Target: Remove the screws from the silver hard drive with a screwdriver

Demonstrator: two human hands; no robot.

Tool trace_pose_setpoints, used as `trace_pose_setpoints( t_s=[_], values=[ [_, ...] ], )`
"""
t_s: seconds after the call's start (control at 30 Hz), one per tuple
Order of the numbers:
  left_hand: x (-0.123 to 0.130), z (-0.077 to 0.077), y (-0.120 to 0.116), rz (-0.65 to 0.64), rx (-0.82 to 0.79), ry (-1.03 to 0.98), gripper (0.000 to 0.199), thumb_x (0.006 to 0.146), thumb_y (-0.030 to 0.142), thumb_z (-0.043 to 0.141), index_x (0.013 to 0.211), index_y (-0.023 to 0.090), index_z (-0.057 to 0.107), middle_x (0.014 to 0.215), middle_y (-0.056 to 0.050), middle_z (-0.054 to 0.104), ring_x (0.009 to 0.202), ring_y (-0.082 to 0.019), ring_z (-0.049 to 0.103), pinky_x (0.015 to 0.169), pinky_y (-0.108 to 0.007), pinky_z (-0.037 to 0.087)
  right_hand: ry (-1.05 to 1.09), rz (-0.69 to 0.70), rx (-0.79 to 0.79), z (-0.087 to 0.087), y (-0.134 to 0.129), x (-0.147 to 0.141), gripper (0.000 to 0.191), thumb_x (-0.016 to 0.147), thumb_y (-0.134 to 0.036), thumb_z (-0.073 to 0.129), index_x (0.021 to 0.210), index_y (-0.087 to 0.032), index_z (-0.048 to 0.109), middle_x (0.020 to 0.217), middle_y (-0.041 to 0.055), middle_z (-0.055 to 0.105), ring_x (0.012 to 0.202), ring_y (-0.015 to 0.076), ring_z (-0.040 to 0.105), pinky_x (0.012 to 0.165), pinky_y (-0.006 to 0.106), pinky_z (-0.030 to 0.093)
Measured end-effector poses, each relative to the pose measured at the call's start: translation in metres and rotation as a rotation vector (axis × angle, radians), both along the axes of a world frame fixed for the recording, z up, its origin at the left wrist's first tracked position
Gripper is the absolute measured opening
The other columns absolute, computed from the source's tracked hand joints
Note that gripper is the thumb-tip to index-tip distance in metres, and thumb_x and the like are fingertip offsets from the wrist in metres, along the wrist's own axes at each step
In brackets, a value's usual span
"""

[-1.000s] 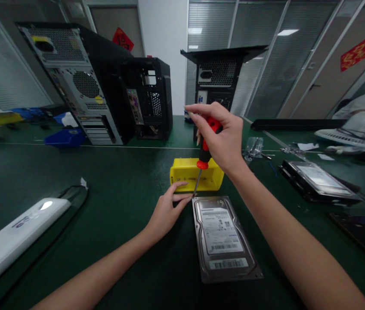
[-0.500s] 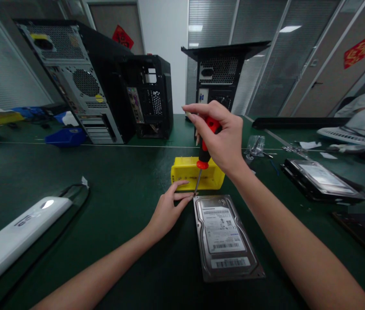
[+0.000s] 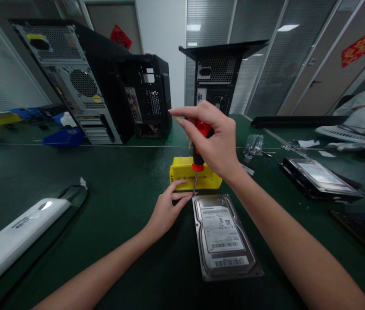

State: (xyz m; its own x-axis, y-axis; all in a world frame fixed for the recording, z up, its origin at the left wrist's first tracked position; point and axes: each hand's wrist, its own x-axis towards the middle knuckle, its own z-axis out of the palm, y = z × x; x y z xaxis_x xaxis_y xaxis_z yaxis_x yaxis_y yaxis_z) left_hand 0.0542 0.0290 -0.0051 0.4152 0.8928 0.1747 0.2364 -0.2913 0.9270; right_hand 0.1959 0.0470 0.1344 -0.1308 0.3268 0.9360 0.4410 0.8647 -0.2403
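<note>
A red-and-black screwdriver [image 3: 198, 160] is in my right hand [image 3: 216, 137], its handle against the palm. The thumb and forefinger point left, past the handle. Its shaft runs down to the far left corner of a silver hard drive [image 3: 224, 230], which lies label up on the table. My left hand [image 3: 168, 211] has thumb and forefinger pinched together at the screwdriver's tip, touching that corner. Whatever lies between these fingertips is too small to make out. Just behind both hands sits a yellow plastic bin [image 3: 182, 165], tipped with its opening towards me and small screws inside.
Black computer cases [image 3: 105, 86] stand at the back left, and another case [image 3: 216, 73] behind my right hand. A white power strip [image 3: 21, 241] lies at left. On the right are another hard drive [image 3: 318, 176], a small plastic bag [image 3: 254, 144] and a circuit board [image 3: 363, 237].
My right hand has shifted slightly left and the screwdriver stands more upright, its tip still at the drive's corner. My left hand keeps its pinch there. The whole view has moved slightly.
</note>
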Motion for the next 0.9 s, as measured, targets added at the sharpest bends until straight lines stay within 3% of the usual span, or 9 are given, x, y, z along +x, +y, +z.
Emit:
trace_pose_setpoints(
  t_s=[0.63, 0.9],
  values=[
    [0.0003, 0.0006, 0.0003, 0.006, -0.01, -0.03, 0.042, 0.087, 0.028, 0.059, 0.126, 0.019, 0.044, 0.099, -0.005, 0.074, 0.107, -0.022, 0.064, 0.103, -0.039, 0.04, -0.021, -0.025, 0.058, -0.0005, -0.0016, -0.0026, 0.017, 0.088, -0.019, 0.054, 0.099, -0.018, 0.067, 0.076, 0.0001, 0.058, 0.069, 0.0096, 0.053, 0.068, 0.025, 0.046],
    [0.001, 0.0027, -0.0022, 0.021, -0.031, -0.039, 0.048, 0.085, 0.028, 0.061, 0.128, 0.018, 0.042, 0.099, -0.006, 0.074, 0.104, -0.022, 0.066, 0.099, -0.039, 0.044, -0.074, -0.048, -0.005, 0.0005, -0.0014, 0.0023, 0.024, 0.088, -0.016, 0.048, 0.107, -0.019, 0.062, 0.083, 0.0027, 0.057, 0.074, 0.0128, 0.052, 0.071, 0.029, 0.047]
  ],
)
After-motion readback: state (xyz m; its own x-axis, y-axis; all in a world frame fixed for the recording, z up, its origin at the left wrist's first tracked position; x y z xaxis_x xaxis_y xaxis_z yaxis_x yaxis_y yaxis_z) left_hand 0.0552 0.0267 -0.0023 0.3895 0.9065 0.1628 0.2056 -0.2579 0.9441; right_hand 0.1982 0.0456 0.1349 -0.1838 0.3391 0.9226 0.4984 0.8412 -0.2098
